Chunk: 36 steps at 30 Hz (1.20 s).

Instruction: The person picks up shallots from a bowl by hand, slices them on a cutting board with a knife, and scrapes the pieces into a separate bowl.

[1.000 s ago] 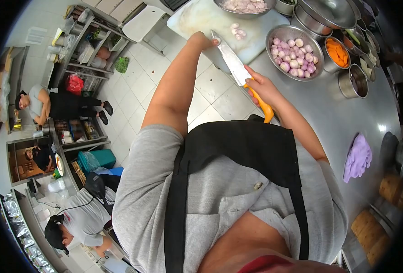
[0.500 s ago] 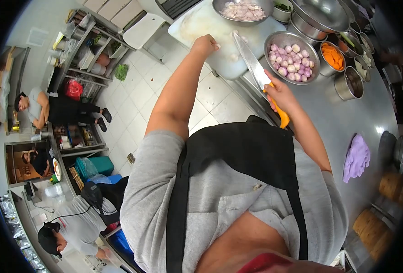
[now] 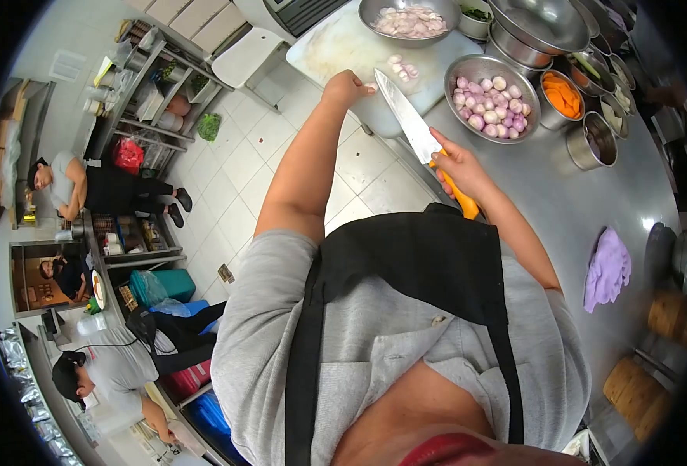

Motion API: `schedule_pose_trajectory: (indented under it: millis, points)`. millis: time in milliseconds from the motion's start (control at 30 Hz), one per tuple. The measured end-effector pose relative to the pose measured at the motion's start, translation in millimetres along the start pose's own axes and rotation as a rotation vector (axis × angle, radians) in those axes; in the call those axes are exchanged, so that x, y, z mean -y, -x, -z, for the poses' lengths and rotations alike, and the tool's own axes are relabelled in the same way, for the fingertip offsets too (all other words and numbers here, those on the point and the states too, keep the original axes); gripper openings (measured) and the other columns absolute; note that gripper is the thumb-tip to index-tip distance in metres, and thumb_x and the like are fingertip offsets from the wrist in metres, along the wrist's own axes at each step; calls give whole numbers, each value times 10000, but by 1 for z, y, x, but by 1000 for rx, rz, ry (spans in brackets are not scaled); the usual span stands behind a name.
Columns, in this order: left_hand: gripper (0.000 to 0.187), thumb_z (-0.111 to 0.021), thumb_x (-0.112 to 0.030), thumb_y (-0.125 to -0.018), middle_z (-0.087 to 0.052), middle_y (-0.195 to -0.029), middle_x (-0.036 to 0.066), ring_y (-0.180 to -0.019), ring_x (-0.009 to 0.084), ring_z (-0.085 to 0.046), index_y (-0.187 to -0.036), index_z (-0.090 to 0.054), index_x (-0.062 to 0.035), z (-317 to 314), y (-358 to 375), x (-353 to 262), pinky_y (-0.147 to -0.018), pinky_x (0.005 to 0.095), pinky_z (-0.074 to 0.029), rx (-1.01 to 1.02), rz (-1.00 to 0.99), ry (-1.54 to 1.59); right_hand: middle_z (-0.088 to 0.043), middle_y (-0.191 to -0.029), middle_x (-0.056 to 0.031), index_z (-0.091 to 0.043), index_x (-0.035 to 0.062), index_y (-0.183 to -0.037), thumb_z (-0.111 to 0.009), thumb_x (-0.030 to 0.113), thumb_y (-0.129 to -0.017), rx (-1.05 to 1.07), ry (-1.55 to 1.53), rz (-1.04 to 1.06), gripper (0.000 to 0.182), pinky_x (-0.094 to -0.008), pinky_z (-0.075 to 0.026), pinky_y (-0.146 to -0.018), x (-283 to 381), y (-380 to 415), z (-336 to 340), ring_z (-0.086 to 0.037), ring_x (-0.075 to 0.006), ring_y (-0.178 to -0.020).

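Note:
My right hand is closed round the orange handle of a kitchen knife. Its blade slants up and left over the near edge of a white cutting board, the tip close to my left fingers. At the board's edge my left hand is closed in a pinch on a small pale shallot, mostly hidden by the fingers. Cut shallot pieces lie on the board beyond the blade. To the right, a steel bowl holds peeled shallots; another bowl at the back holds sliced ones.
A container of carrot slices, an open steel pot and stacked bowls stand at the right. A purple cloth lies on the steel counter. Other people stand at the left; a white chair is beyond the board.
My right hand and the knife have shifted left, bringing the blade nearer my left hand. My left hand is slightly lower. At the lower left, a co-worker's arm has moved out over the counter.

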<state>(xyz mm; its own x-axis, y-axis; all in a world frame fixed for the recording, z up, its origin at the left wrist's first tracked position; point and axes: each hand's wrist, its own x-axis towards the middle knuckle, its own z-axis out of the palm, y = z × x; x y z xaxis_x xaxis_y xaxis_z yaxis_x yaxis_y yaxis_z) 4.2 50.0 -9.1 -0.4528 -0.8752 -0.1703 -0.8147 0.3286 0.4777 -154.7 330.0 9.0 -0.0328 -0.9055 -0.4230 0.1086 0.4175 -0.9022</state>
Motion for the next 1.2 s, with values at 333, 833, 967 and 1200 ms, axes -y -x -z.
schedule_pose_trajectory:
  millis: [333, 833, 967, 1200]
  points:
    - [650, -753, -563, -658, -659, -775, 162, -661, 267, -628, -880, -672, 42, -7, -40, 12, -612, 363, -494, 94, -24, -172, -459, -665, 0, -283, 253, -1452, -467, 224, -948, 38, -94, -35, 538, -226, -362, -408, 0, -3, 6, -418, -72, -449]
    - [680, -734, -588, -670, -619, -665, 157, -554, 244, -596, -748, -640, 80, -2, -44, 1, -539, 348, -483, 196, 23, -288, -447, -660, 1, -255, 251, -1462, -475, 246, -940, 62, -126, -75, 567, -226, -348, -401, 6, -12, 4, -414, -71, -453]
    - [680, -737, -582, -670, -622, -667, 156, -564, 241, -604, -758, -640, 85, -2, -44, 1, -544, 347, -487, 204, 22, -298, -448, -659, 1, -249, 245, -1465, -464, 231, -936, 74, -114, -67, 572, -227, -353, -400, 13, -31, -4, -419, -75, -448]
    - [705, -733, -585, -676, -647, -727, 171, -599, 256, -621, -854, -663, 93, -7, -41, 13, -570, 353, -500, 172, -2, -186, -447, -634, 5, -244, 238, -1467, -454, 213, -937, 109, -77, -72, 571, -231, -363, -398, 2, -24, -8, -417, -78, -434]
